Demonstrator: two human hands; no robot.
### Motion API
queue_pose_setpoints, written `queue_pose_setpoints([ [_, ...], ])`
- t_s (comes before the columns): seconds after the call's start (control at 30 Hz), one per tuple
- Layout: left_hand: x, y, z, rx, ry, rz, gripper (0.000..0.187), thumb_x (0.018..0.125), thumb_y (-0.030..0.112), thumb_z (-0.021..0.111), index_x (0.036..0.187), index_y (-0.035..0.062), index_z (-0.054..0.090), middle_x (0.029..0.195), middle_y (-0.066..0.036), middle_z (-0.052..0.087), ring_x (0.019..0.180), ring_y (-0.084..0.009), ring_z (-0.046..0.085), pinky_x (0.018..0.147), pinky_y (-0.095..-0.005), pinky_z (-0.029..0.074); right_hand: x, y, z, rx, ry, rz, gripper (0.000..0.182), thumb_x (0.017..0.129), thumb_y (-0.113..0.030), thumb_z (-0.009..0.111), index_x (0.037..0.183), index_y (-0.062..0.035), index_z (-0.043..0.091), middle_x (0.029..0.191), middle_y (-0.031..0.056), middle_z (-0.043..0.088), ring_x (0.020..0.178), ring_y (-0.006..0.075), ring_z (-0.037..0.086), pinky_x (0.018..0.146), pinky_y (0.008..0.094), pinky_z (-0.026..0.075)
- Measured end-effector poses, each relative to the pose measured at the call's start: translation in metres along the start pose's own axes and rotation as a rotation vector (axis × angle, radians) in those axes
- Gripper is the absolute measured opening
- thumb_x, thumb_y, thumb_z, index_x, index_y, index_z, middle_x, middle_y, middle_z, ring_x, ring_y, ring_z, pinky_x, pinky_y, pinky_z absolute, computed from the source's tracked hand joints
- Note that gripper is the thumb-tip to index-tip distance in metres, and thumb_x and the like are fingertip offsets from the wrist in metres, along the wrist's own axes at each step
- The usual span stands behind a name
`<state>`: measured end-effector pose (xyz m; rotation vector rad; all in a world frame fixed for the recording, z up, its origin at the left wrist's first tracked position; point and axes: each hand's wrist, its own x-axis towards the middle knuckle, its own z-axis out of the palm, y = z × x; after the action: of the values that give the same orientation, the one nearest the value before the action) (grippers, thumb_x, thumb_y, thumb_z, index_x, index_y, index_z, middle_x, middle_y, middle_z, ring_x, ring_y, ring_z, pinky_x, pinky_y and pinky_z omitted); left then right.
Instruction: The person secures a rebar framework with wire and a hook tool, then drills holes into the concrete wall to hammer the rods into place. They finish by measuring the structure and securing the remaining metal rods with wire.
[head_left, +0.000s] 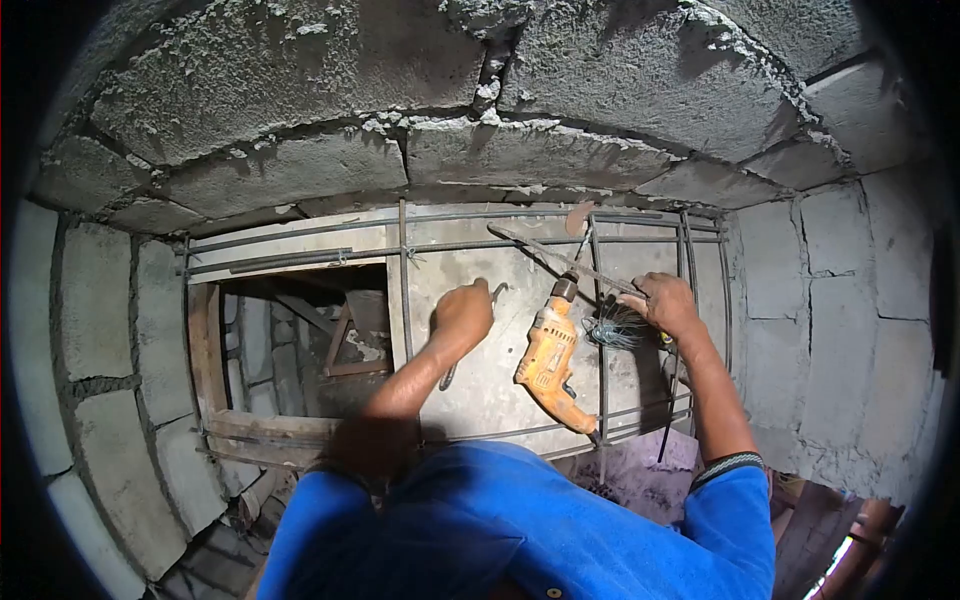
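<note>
My left hand [465,315] is closed around a short dark hooked rod [447,378], whose curved tip shows above the fist. My right hand [668,303] pinches the near end of a long, narrow metal bar [560,252], which slants up and left over the rebar. Between my hands a yellow power drill [551,362] lies on the board, its chuck pointing up toward the crossing bars. Beside the right hand is a tangled bundle of thin tie wire [614,330], partly behind an upright rebar [600,370].
Long rebars [450,245] run across a pale board [455,270]. To the left, a wood-framed opening [207,345] drops to a lower space. Grey block walls rise at left [105,300], right [835,310] and ahead [540,150].
</note>
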<state>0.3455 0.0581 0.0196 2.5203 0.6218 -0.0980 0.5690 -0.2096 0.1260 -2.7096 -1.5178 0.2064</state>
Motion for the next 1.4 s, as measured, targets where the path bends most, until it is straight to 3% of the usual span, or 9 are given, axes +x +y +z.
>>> queue_pose_setpoints([
  [0.03, 0.003, -0.005, -0.007, 0.003, -0.181, -0.053, 0.020, 0.086, 0.010, 0.056, 0.101, 0.0011, 0.065, 0.091, -0.025, 0.070, 0.088, -0.0415, 0.069, 0.077, -0.0518, 0.053, 0.002, 0.002, -0.003, -0.012, 0.000, -0.026, 0.046, 0.083, -0.051, 0.069, 0.091, -0.0053, 0.071, 0.084, 0.0140, 0.068, 0.081, 0.0341, 0.066, 0.073, 0.0425, 0.052],
  [0.27, 0.023, -0.045, -0.038, 0.194, -0.407, -0.051, 0.023, 0.083, 0.013, 0.057, 0.094, 0.0006, 0.072, 0.098, -0.023, 0.071, 0.095, -0.0371, 0.070, 0.077, -0.0503, 0.055, 0.021, 0.029, -0.013, -0.139, 0.002, -0.102, 0.046, 0.083, -0.052, 0.066, 0.089, -0.0064, 0.068, 0.078, 0.0140, 0.067, 0.080, 0.0347, 0.064, 0.073, 0.0444, 0.051],
  [0.33, 0.041, -0.071, -0.007, -0.241, -0.385, 0.045, 0.018, 0.085, 0.008, 0.054, 0.088, 0.0004, 0.069, 0.083, -0.019, 0.071, 0.069, -0.0282, 0.067, 0.059, -0.0418, 0.052, 0.028, 0.020, -0.025, -0.210, -0.120, -0.058, 0.058, 0.083, -0.063, 0.061, 0.092, -0.0055, 0.070, 0.079, 0.0158, 0.068, 0.081, 0.0365, 0.065, 0.075, 0.0465, 0.051],
  [0.4, 0.040, -0.059, -0.015, -1.449, -0.703, -0.425, 0.014, 0.087, 0.004, 0.052, 0.095, 0.0010, 0.063, 0.078, -0.015, 0.068, 0.052, -0.0176, 0.053, 0.043, -0.0329, 0.043, 0.038, 0.001, -0.046, -0.197, -0.252, 0.008, 0.064, 0.083, -0.066, 0.059, 0.092, -0.0041, 0.071, 0.079, 0.0180, 0.068, 0.080, 0.0386, 0.065, 0.075, 0.0472, 0.051],
  [0.57, 0.021, 0.045, -0.009, -1.234, -0.304, -0.405, 0.029, 0.087, -0.001, 0.049, 0.116, 0.0017, 0.053, 0.074, -0.005, 0.054, 0.048, -0.0087, 0.038, 0.038, -0.0245, 0.026, 0.054, 0.018, -0.042, 0.174, -0.427, 0.292, 0.069, 0.084, -0.068, 0.056, 0.087, -0.0013, 0.074, 0.074, 0.0262, 0.065, 0.071, 0.0432, 0.064, 0.069, 0.0467, 0.051],
  [0.67, 0.054, 0.041, 0.020, -1.505, -0.556, -0.553, 0.029, 0.088, 0.000, 0.045, 0.115, 0.0007, 0.055, 0.076, -0.006, 0.054, 0.049, -0.0089, 0.037, 0.038, -0.0256, 0.028, 0.060, 0.020, -0.045, 0.255, -0.509, 0.364, 0.068, 0.081, -0.070, 0.059, 0.085, -0.0032, 0.074, 0.071, 0.0245, 0.064, 0.067, 0.0407, 0.061, 0.067, 0.0456, 0.051],
  [0.83, 0.102, 0.066, 0.020, -1.677, -0.275, -0.796, 0.036, 0.101, 0.038, 0.050, 0.093, 0.0044, 0.061, 0.070, 0.000, 0.047, 0.048, -0.0087, 0.031, 0.042, -0.0277, 0.023, 0.068, 0.017, -0.051, 0.095, -0.473, 0.366, 0.069, 0.078, -0.070, 0.062, 0.079, -0.0015, 0.073, 0.067, 0.0222, 0.064, 0.064, 0.0391, 0.060, 0.064, 0.0449, 0.050],
  [1.1, 0.156, 0.067, 0.052, -1.649, -0.346, -0.743, 0.014, 0.091, 0.008, 0.051, 0.078, 0.0049, 0.055, 0.064, -0.006, 0.049, 0.046, -0.0176, 0.037, 0.040, -0.0348, 0.027, 0.079, -0.001, -0.070, -0.344, -0.304, 0.110, 0.067, 0.075, -0.071, 0.064, 0.072, -0.0044, 0.072, 0.071, 0.0191, 0.068, 0.071, 0.0348, 0.068, 0.063, 0.0444, 0.053],
  [1.4, 0.130, 0.043, 0.055, -1.524, -0.324, -0.753, 0.030, 0.101, 0.030, 0.050, 0.085, 0.0055, 0.053, 0.061, -0.004, 0.044, 0.047, -0.0134, 0.032, 0.042, -0.0325, 0.024, 0.004, -0.092, -0.047, -0.168, -0.275, 0.126, 0.042, 0.083, -0.044, 0.071, 0.077, -0.0027, 0.070, 0.072, 0.0189, 0.067, 0.070, 0.0379, 0.067, 0.066, 0.0468, 0.053],
])
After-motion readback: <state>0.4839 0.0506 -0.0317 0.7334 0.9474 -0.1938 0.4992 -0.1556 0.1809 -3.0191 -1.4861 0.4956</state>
